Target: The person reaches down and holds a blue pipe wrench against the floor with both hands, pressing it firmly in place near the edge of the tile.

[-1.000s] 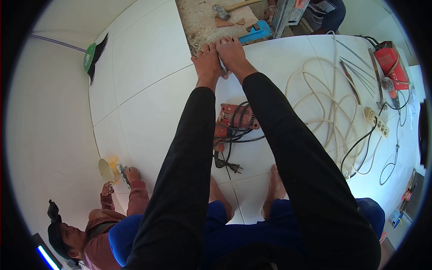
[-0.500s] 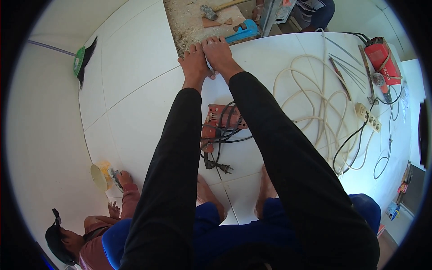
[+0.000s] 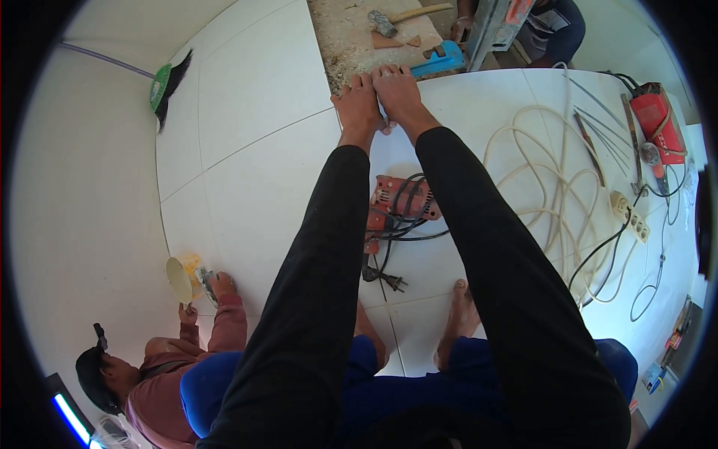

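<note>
My left hand (image 3: pixel 357 110) and my right hand (image 3: pixel 397 96) lie side by side at the edge of the white tiles (image 3: pixel 254 97), fingers over the border of a rough, dusty unfinished patch (image 3: pixel 336 37). Both look open, fingers slightly bent, thumbs low between them. Just beyond lie a blue metal tool (image 3: pixel 438 60), a hammer (image 3: pixel 384 25) with a wooden handle and broken terracotta pieces (image 3: pixel 386 42). Between my forearms a red power drill (image 3: pixel 401 196) rests with its black cord and plug loosely wound over it.
A co-worker (image 3: pixel 161 389) at lower left handles a bucket (image 3: pixel 180 280); another person (image 3: pixel 557 34) is behind a metal piece (image 3: pixel 493 30). A broom (image 3: pixel 164 90) leans left. Right are coiled cable (image 3: pixel 546 165), power strip (image 3: pixel 630 217), rods (image 3: pixel 598 127), red machine (image 3: pixel 654 120) and grinder (image 3: pixel 652 157).
My hands stay on the same edge while the view shifts slightly. The co-worker at lower left has turned the head down toward the bucket and brought a hand back up to it.
</note>
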The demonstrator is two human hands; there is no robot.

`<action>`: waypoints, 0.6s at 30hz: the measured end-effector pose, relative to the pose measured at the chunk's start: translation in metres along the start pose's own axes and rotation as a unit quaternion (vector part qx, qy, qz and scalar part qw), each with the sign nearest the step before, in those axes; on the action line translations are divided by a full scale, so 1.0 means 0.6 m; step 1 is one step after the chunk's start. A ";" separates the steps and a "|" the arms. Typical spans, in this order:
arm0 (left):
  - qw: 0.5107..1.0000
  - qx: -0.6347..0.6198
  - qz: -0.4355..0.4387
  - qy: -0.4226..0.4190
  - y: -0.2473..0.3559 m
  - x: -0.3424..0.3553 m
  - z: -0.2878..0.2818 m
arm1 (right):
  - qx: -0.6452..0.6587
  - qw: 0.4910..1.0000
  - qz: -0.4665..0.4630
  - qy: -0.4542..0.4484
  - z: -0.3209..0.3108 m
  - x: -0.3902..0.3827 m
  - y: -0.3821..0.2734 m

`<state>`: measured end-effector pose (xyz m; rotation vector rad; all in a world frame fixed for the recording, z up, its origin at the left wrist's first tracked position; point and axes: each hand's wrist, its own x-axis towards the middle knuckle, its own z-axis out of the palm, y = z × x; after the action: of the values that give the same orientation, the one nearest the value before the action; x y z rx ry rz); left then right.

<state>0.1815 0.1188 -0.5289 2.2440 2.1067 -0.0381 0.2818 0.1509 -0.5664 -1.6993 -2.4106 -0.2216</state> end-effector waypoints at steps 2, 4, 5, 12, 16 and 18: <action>1.000 -0.002 -0.006 -0.014 0.005 0.000 -0.003 | 0.000 1.000 0.001 -0.002 -0.001 -0.001 0.003; 1.000 -0.002 -0.005 -0.016 0.006 0.000 -0.005 | -0.002 1.000 0.002 -0.005 -0.001 -0.001 0.004; 1.000 -0.003 -0.004 -0.018 0.006 0.000 -0.006 | -0.002 1.000 0.003 0.000 -0.001 -0.001 0.004; 1.000 -0.013 -0.004 -0.010 0.001 -0.001 -0.004 | 0.037 0.999 0.018 -0.004 0.001 0.002 -0.004; 1.000 -0.002 -0.007 -0.026 0.009 -0.001 -0.011 | -0.002 1.000 0.013 0.021 0.006 0.000 0.001; 1.000 0.002 -0.006 -0.021 0.009 -0.002 -0.011 | 0.003 1.000 0.016 0.011 0.005 -0.001 0.001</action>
<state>0.1867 0.1174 -0.5223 2.2138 2.1014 -0.0891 0.2824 0.1513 -0.5696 -1.7227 -2.3645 -0.2275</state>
